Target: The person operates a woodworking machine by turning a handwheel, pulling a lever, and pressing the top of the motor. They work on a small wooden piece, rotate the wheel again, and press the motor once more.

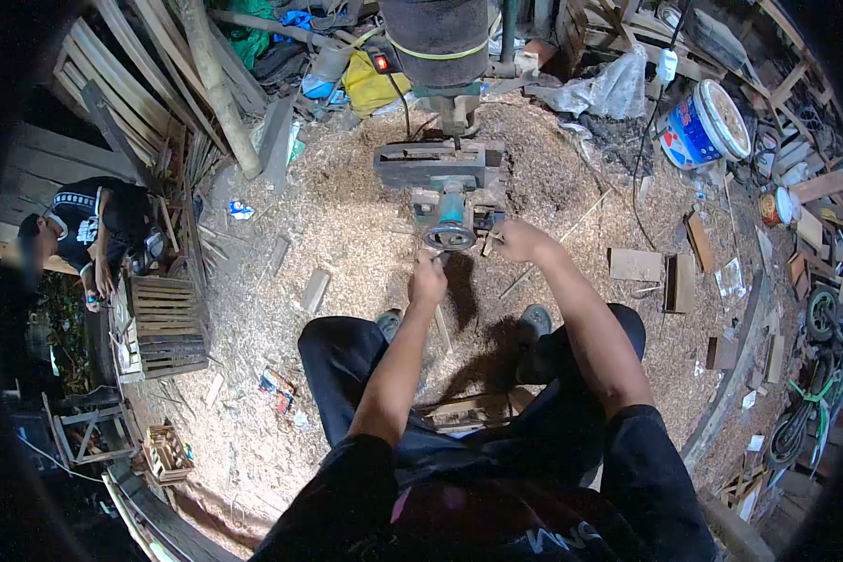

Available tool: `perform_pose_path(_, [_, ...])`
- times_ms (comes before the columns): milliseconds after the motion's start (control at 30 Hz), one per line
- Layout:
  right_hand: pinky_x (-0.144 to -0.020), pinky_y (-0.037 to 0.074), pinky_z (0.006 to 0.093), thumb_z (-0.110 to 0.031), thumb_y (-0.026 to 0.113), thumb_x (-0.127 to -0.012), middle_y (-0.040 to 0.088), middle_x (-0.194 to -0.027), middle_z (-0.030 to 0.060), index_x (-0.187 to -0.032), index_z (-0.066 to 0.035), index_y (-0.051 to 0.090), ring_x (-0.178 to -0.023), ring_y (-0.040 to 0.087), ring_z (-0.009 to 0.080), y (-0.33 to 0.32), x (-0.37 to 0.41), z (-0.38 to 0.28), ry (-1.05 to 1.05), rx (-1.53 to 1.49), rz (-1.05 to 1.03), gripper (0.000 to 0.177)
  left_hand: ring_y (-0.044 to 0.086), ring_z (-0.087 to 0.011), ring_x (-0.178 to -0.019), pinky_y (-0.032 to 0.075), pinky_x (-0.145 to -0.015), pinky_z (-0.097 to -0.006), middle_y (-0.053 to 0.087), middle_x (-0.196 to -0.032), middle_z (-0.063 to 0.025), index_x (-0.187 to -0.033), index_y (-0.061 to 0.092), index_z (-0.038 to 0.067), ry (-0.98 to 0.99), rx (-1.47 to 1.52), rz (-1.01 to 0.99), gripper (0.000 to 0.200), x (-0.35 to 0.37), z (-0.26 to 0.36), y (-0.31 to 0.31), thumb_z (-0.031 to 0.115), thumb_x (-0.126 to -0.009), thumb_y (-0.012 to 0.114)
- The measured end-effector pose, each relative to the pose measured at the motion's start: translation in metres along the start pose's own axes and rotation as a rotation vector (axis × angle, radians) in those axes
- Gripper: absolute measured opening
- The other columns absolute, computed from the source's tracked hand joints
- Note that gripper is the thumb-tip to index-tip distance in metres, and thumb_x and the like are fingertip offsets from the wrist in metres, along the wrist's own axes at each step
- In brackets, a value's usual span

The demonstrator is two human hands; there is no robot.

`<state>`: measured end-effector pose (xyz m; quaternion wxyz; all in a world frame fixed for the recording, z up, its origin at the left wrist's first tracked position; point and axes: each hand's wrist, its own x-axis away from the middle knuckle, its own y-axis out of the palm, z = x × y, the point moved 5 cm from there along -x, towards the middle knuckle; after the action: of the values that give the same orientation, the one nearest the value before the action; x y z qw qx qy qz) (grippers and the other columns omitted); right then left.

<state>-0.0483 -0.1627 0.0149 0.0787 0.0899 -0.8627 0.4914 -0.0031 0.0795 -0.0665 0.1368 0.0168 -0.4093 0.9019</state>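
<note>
In front of me stands a machine with a dark cylindrical body (437, 28) and a bit pointing down. Below it, a block of wood (421, 172) with a slot along its top sits in a vise-like carriage (451, 203). A round metal handwheel (450, 236) is on the carriage's near side. My left hand (428, 278) is closed at the wheel's lower left edge, apparently on its handle. To the right of the wheel, my right hand (520, 241) is closed around a small handle (486, 245), mostly covered by the fingers.
Wood shavings (281, 272) cover the ground. A person (98, 225) sits at the left beside a slatted wooden crate (167, 323). A paint bucket (702, 126) stands at the right, with a hanging cable (639, 159) nearby. Wood offcuts (635, 264) and a bicycle (815, 393) are farther right.
</note>
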Motion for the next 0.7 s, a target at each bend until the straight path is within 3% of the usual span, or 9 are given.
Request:
perform_pose_path(67, [-0.087, 0.050, 0.0498, -0.027, 0.061, -0.084, 0.066, -0.102, 0.0269, -0.105, 0.001, 0.065, -0.095, 0.063, 0.0448, 0.007, 0.005, 0.000, 0.017, -0.006, -0.019, 0.035, 0.061, -0.0491, -0.096, 0.048, -0.081, -0.0539, 0.063, -0.103, -0.0302, -0.120, 0.045, 0.004, -0.043, -0.057, -0.044, 0.032, -0.009, -0.014, -0.005, 0.027, -0.098, 0.047])
perform_pose_path(167, [-0.085, 0.051, 0.0495, -0.028, 0.061, -0.084, 0.066, -0.099, 0.0270, -0.101, 0.002, 0.065, -0.093, 0.063, 0.0445, 0.001, 0.001, -0.012, 0.018, -0.035, -0.051, 0.034, 0.059, -0.0476, -0.104, 0.044, -0.093, -0.0538, 0.061, -0.111, -0.0315, -0.122, 0.050, 0.000, -0.267, -0.139, -0.193, 0.034, -0.025, -0.040, -0.018, 0.024, -0.100, 0.039])
perform_pose_path(267, [-0.082, 0.052, 0.0497, -0.028, 0.061, -0.084, 0.067, -0.094, 0.0273, -0.099, 0.003, 0.066, -0.089, 0.065, 0.0444, 0.004, -0.003, -0.016, -0.005, -0.006, -0.092, 0.034, 0.058, -0.0482, -0.106, 0.045, -0.093, -0.0537, 0.060, -0.115, -0.0319, -0.123, 0.055, -0.001, -0.096, -0.292, -0.224, 0.039, -0.060, -0.123, 0.032, 0.024, -0.099, 0.037])
perform_pose_path(367, [-0.084, 0.051, 0.0508, -0.026, 0.060, -0.084, 0.067, -0.093, 0.0281, -0.097, 0.003, 0.066, -0.090, 0.064, 0.0454, 0.000, -0.009, -0.028, 0.036, -0.019, -0.034, 0.032, 0.057, -0.0479, -0.109, 0.044, -0.096, -0.0520, 0.058, -0.119, -0.0318, -0.124, 0.058, 0.000, -0.250, -0.192, -0.304, 0.042, -0.062, -0.133, 0.033, 0.024, -0.098, 0.035])
perform_pose_path(400, [-0.084, 0.051, 0.0511, -0.026, 0.060, -0.085, 0.067, -0.093, 0.0281, -0.097, 0.003, 0.066, -0.090, 0.064, 0.0456, 0.004, -0.014, -0.029, 0.040, -0.036, -0.041, 0.032, 0.054, -0.0472, -0.114, 0.043, -0.099, -0.0499, 0.055, -0.125, -0.0319, -0.132, 0.050, 0.000, -0.268, -0.235, -0.433, 0.043, -0.071, -0.152, 0.046, 0.022, -0.098, 0.035])
perform_pose_path(500, [-0.086, 0.050, 0.0516, -0.026, 0.059, -0.086, 0.066, -0.093, 0.0278, -0.096, 0.003, 0.065, -0.091, 0.063, 0.0463, 0.008, -0.030, -0.037, 0.039, -0.072, -0.056, 0.031, 0.051, -0.0471, -0.119, 0.042, -0.100, -0.0480, 0.052, -0.129, -0.0326, -0.141, 0.039, 0.000, -0.249, -0.153, -0.487, 0.048, -0.072, -0.157, 0.058, 0.023, -0.099, 0.031])
perform_pose_path(533, [-0.087, 0.050, 0.0516, -0.026, 0.059, -0.086, 0.066, -0.093, 0.0276, -0.095, 0.003, 0.065, -0.091, 0.063, 0.0464, 0.010, -0.034, -0.041, 0.029, -0.081, -0.061, 0.031, 0.049, -0.0475, -0.122, 0.041, -0.102, -0.0479, 0.050, -0.131, -0.0339, -0.145, 0.030, 0.000, -0.240, -0.050, -0.383, 0.051, -0.077, -0.181, 0.076, 0.026, -0.101, 0.031])
perform_pose_path(633, [-0.087, 0.050, 0.0515, -0.027, 0.059, -0.087, 0.067, -0.092, 0.0273, -0.095, 0.002, 0.066, -0.091, 0.063, 0.0460, 0.015, -0.043, -0.045, 0.015, -0.066, -0.067, 0.031, 0.049, -0.0473, -0.122, 0.041, -0.103, -0.0474, 0.050, -0.130, -0.0341, -0.143, 0.034, -0.002, -0.354, -0.066, -0.371, 0.050, -0.067, -0.153, 0.051, 0.027, -0.102, 0.034])
perform_pose_path(700, [-0.086, 0.050, 0.0516, -0.028, 0.060, -0.086, 0.067, -0.092, 0.0272, -0.095, 0.002, 0.066, -0.091, 0.064, 0.0452, 0.017, -0.049, -0.048, 0.026, -0.049, -0.093, 0.032, 0.051, -0.0472, -0.119, 0.041, -0.102, -0.0487, 0.052, -0.129, -0.0336, -0.138, 0.041, -0.004, -0.237, -0.123, -0.301, 0.048, -0.073, -0.172, 0.058, 0.028, -0.101, 0.039])
